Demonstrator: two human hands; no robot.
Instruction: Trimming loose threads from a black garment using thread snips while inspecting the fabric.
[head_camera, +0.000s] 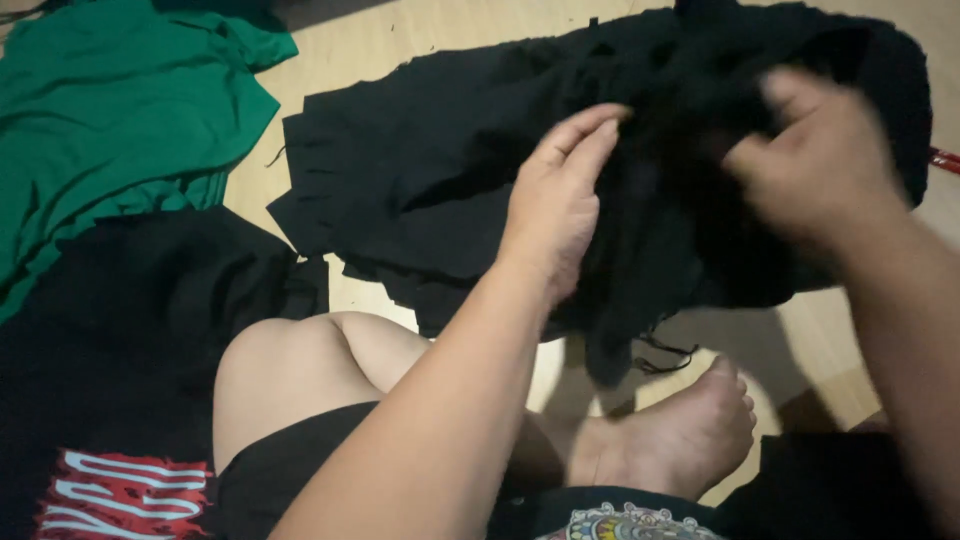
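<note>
A pile of black cloth pieces (420, 170) lies on the pale wooden floor (400, 40) in front of me. My left hand (555, 200) rests flat against a raised fold of the black cloth, fingers together and pointing up to the right. My right hand (815, 165) is blurred and closed on a bunch of the same black cloth, lifting it off the floor. Loose threads hang from the lifted cloth's lower edge.
Green fabric (120, 100) is spread at the top left. A black garment with a red and white print (120, 380) lies at the left beside my bent knee (300, 370). My bare foot (680, 435) rests on the floor below the cloth.
</note>
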